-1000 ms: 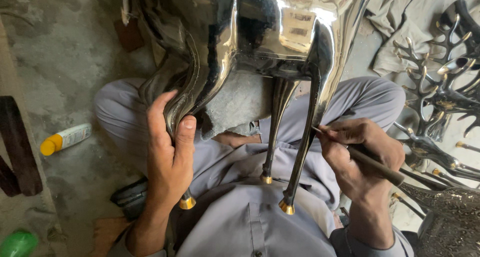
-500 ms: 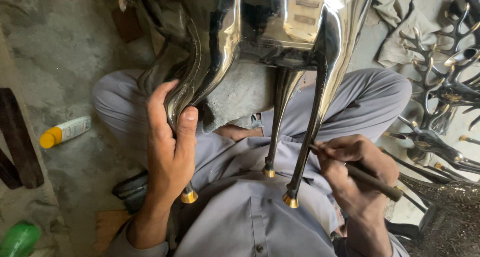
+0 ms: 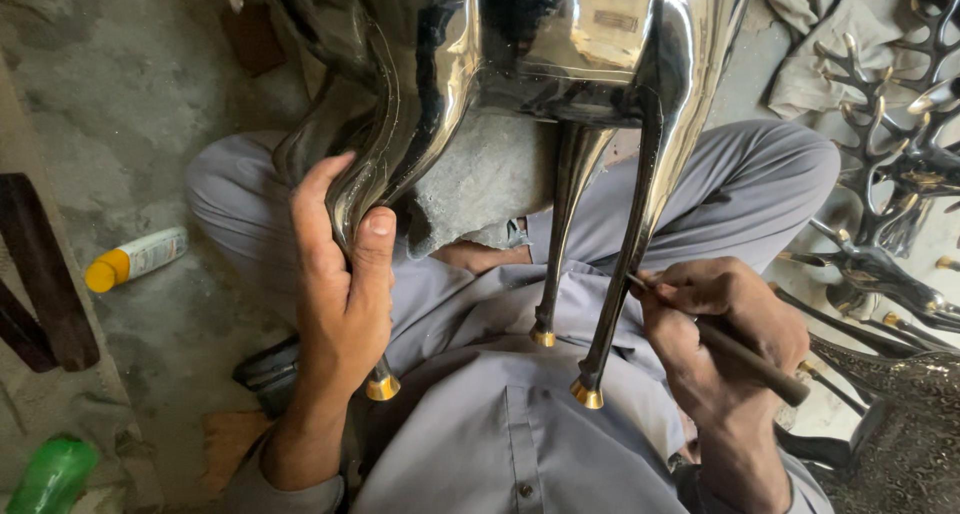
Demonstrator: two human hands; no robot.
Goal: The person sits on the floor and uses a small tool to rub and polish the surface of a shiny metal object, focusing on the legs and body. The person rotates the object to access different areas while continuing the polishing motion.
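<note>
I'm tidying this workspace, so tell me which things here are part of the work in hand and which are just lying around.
In hand:
left hand gripping the polished metal animal figure
right hand holding a thin tool at one leg

Lying about:
yellow-capped bottle
green bottle
metal antler pieces
crumpled cloth

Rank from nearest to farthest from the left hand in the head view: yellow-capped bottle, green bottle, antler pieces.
From the left hand:
1. Yellow-capped bottle, on the floor to its left.
2. Green bottle, bottom-left corner.
3. Antler pieces, far right.
</note>
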